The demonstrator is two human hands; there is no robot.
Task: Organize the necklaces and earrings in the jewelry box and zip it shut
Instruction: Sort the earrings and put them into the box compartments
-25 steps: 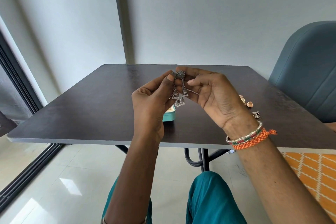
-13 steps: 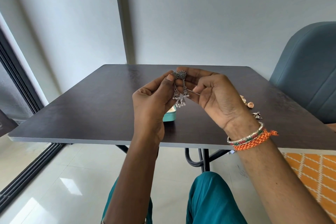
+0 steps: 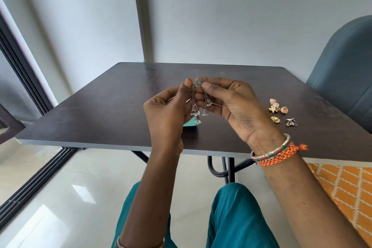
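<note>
one silver dangle earring (image 3: 198,102) mid-frame, pinched at its top by right hand (image 3: 231,104), left hand (image 3: 167,110) pinching its chain, teal jewelry box (image 3: 190,125) mostly hidden behind left hand, four small earrings (image 3: 278,111) right on dark table (image 3: 104,106)

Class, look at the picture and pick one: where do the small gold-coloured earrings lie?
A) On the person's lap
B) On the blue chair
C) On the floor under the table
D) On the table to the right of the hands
D: the gold-coloured earrings lie on the dark table, to the right of the right hand, which with the left hand holds the silver dangling earring.
</note>
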